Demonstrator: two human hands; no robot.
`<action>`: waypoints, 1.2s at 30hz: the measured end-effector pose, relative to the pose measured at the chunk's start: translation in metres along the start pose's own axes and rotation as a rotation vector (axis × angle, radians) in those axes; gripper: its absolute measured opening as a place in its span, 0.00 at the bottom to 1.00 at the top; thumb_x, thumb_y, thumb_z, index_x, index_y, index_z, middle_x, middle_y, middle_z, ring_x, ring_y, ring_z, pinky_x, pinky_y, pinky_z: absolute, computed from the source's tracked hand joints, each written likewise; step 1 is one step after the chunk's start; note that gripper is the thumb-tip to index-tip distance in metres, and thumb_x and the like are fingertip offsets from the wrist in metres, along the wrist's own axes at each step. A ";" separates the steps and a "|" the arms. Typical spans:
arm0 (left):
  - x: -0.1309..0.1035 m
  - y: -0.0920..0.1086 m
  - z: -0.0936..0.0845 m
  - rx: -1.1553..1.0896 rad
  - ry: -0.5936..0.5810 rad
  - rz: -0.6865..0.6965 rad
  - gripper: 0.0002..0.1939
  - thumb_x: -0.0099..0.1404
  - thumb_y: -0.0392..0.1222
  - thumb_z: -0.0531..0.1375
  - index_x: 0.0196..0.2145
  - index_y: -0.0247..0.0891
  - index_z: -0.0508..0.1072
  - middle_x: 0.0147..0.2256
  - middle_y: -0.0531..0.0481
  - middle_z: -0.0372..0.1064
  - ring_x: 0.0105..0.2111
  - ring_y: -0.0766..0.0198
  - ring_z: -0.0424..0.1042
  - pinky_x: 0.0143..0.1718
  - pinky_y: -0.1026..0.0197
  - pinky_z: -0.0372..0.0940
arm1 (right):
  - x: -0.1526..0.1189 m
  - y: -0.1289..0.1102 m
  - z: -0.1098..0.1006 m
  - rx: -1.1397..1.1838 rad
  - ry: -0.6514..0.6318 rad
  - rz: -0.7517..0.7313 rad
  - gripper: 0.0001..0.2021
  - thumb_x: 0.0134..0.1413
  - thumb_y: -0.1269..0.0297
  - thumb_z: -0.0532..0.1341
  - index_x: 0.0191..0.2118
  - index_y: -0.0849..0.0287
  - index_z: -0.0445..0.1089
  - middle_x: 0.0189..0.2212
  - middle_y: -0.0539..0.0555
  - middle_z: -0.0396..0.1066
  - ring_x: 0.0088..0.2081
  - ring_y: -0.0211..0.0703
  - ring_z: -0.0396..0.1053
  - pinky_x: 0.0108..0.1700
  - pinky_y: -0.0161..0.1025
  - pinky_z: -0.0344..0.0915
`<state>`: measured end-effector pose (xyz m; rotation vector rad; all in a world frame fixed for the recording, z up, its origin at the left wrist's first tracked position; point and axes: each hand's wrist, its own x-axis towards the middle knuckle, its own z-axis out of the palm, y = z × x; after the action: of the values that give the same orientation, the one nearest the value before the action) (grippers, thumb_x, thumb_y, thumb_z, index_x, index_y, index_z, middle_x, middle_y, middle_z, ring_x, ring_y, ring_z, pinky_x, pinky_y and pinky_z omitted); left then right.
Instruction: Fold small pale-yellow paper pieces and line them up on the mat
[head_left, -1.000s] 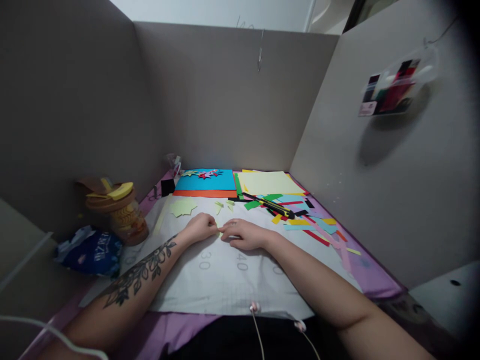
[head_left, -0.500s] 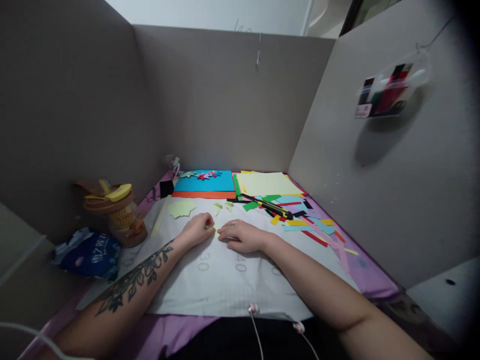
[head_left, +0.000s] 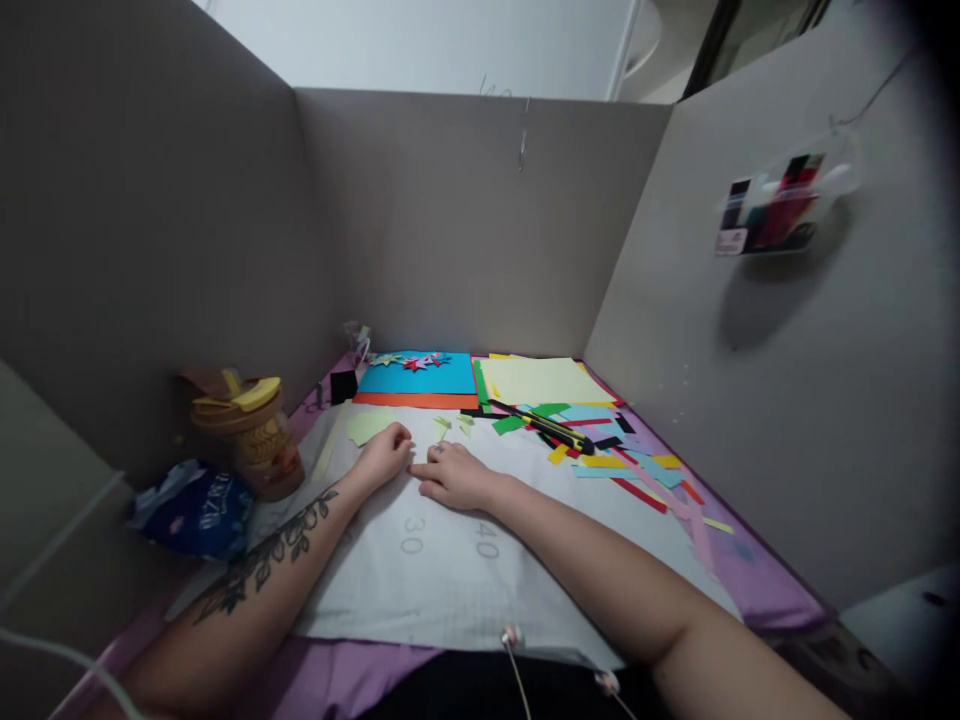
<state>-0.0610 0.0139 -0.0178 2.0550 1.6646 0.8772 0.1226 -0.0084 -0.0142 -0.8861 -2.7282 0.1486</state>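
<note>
My left hand (head_left: 386, 453) rests on the white sheet (head_left: 360, 590) with its fingers curled in; whatever they hold is hidden. Just to the right, my right hand (head_left: 456, 476) lies low over the sheet, its index finger stretched toward the left fingertips. Beyond the hands lie two small folded pale green paper pieces (head_left: 442, 427), the nearer one close to the right knuckles. A larger jagged-edged pale green paper piece (head_left: 367, 427) lies behind my left hand.
A yellow-black utility knife (head_left: 559, 432) lies among coloured paper strips (head_left: 600, 462) at right. Blue card (head_left: 450, 375) with paper stars and a pale paper stack (head_left: 536, 380) are at the back. A lidded cup (head_left: 262, 445) and blue packet (head_left: 199, 510) stand left; grey partitions (head_left: 480, 230) surround.
Both hands have shifted slightly left on the sheet. The right index finger now stretches out further. A pale green bit seen between the hands is hidden now. The view has tilted up slightly.
</note>
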 end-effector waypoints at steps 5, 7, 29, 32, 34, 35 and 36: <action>0.001 -0.004 0.000 -0.154 0.046 0.037 0.09 0.59 0.40 0.49 0.31 0.36 0.67 0.31 0.50 0.69 0.34 0.61 0.68 0.37 0.61 0.61 | 0.004 0.007 0.005 0.228 0.077 0.059 0.20 0.55 0.58 0.58 0.54 0.52 0.63 0.34 0.54 0.66 0.38 0.45 0.61 0.43 0.42 0.56; -0.002 -0.002 -0.001 -0.176 0.007 0.102 0.10 0.60 0.42 0.49 0.32 0.37 0.68 0.31 0.50 0.68 0.34 0.61 0.67 0.37 0.61 0.61 | -0.003 0.015 0.005 0.412 0.205 0.122 0.19 0.56 0.63 0.55 0.54 0.56 0.61 0.32 0.52 0.65 0.35 0.40 0.61 0.40 0.38 0.58; -0.024 0.031 0.001 -0.428 -0.046 0.108 0.10 0.51 0.39 0.60 0.29 0.38 0.61 0.21 0.60 0.56 0.20 0.72 0.56 0.22 0.69 0.50 | -0.018 0.019 0.005 0.580 0.404 0.403 0.06 0.47 0.70 0.57 0.23 0.61 0.69 0.22 0.48 0.67 0.26 0.35 0.62 0.30 0.31 0.57; -0.025 0.032 0.005 -0.577 -0.113 0.032 0.22 0.50 0.39 0.62 0.42 0.39 0.58 0.24 0.59 0.62 0.21 0.71 0.61 0.22 0.69 0.53 | -0.017 0.017 0.003 0.568 0.430 0.388 0.06 0.47 0.71 0.56 0.23 0.61 0.67 0.22 0.48 0.65 0.26 0.34 0.61 0.30 0.31 0.56; -0.026 0.033 0.005 -0.614 -0.161 0.009 0.27 0.50 0.39 0.62 0.47 0.39 0.57 0.25 0.58 0.64 0.23 0.70 0.63 0.23 0.68 0.55 | -0.017 0.015 0.002 0.556 0.429 0.369 0.06 0.47 0.71 0.56 0.23 0.61 0.67 0.23 0.48 0.65 0.26 0.34 0.61 0.30 0.31 0.56; -0.027 0.034 0.005 -0.598 -0.164 0.003 0.27 0.50 0.40 0.62 0.48 0.39 0.57 0.24 0.58 0.63 0.22 0.70 0.62 0.23 0.69 0.55 | -0.017 0.014 0.001 0.546 0.424 0.354 0.06 0.47 0.71 0.57 0.23 0.61 0.67 0.23 0.48 0.65 0.26 0.34 0.61 0.30 0.31 0.56; -0.028 0.036 0.004 -0.567 -0.152 -0.003 0.26 0.50 0.40 0.62 0.47 0.39 0.59 0.22 0.60 0.61 0.21 0.70 0.61 0.22 0.69 0.54 | -0.017 0.013 0.001 0.533 0.418 0.335 0.06 0.47 0.71 0.57 0.23 0.61 0.66 0.23 0.48 0.64 0.26 0.34 0.61 0.30 0.31 0.56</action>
<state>-0.0350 -0.0212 -0.0053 1.6766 1.1642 1.0199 0.1431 -0.0080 -0.0214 -1.0525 -1.9946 0.6415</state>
